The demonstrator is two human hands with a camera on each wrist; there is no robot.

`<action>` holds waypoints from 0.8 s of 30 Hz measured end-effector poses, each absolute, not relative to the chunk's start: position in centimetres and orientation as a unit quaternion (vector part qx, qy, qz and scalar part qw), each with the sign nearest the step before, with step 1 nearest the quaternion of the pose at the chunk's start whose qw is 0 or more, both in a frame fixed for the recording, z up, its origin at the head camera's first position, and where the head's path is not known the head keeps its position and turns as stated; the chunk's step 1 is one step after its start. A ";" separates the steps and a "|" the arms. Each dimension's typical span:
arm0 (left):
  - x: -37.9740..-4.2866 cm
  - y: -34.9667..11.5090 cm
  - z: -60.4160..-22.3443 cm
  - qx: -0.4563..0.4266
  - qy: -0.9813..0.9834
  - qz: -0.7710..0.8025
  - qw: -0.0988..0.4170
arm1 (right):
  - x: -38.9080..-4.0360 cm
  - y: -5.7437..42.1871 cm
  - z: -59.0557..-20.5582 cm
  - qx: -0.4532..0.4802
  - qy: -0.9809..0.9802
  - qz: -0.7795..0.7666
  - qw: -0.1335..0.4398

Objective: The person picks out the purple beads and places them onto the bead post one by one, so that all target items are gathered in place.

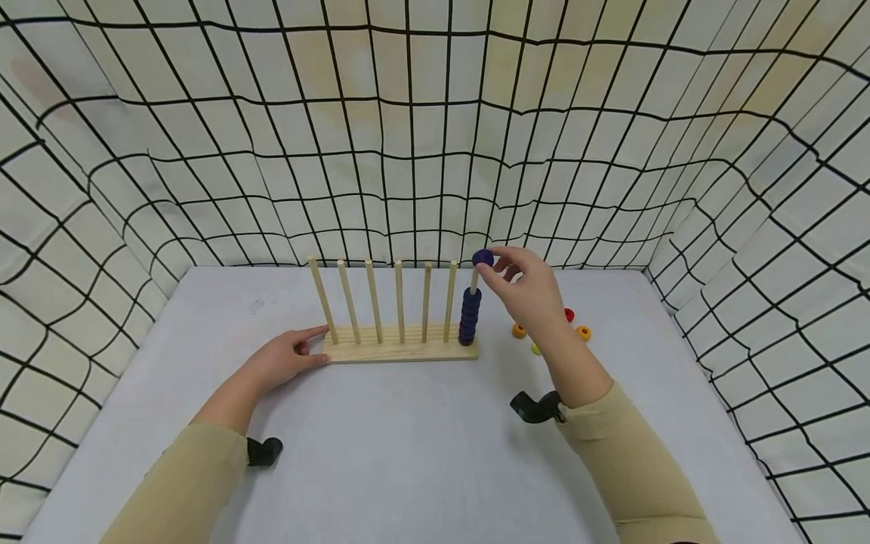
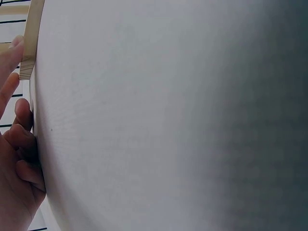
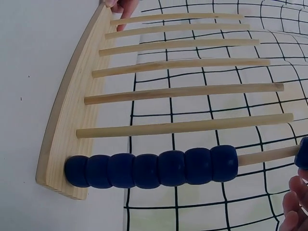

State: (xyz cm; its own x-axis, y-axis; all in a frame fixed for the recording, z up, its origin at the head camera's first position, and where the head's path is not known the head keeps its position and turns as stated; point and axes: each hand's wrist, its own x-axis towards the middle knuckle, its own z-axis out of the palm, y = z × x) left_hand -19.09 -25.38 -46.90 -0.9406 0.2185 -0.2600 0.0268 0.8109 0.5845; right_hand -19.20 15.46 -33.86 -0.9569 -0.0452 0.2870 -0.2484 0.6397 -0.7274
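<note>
A wooden peg rack (image 1: 401, 351) with several upright pegs stands on the table. My left hand (image 1: 288, 357) grips the left end of its base, with the thumb at the front edge and a finger toward the back; in the left wrist view the base's end (image 2: 29, 65) shows beside the fingers. The rightmost peg carries a stack of dark blue beads (image 3: 147, 169). At that peg's top, my right hand (image 1: 529, 287) pinches another dark blue bead (image 1: 482, 258) between thumb and fingers. In the right wrist view the peg's tip meets this bead (image 3: 302, 154).
Loose beads lie right of the rack, partly behind the right forearm: an orange bead (image 1: 519, 331), another orange bead (image 1: 584, 332), a red bead (image 1: 569, 313) and a yellow-green bead (image 1: 535, 349). Black netting (image 1: 408, 155) over pale walls surrounds the white table (image 1: 394, 446).
</note>
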 end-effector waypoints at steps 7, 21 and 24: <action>-19.0 -25.4 -46.7 0.066 0.938 0.300 0.161 | -19.3 15.1 -33.8 0.084 -0.896 0.418 0.122; -19.1 -25.4 -46.8 0.064 0.940 0.292 0.161 | -19.6 14.8 -34.3 0.084 -0.899 0.414 0.113; -19.0 -25.4 -46.8 0.063 0.940 0.293 0.162 | -19.6 14.8 -34.4 0.084 -0.901 0.411 0.114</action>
State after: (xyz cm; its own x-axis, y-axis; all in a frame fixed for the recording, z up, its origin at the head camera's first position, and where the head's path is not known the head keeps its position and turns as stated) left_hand -19.04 -25.41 -46.80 -0.9397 0.2132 -0.2672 0.0238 0.8205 0.5712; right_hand -19.60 14.81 -34.37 -0.9601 -0.0579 0.2737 -0.2447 0.6481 -0.7212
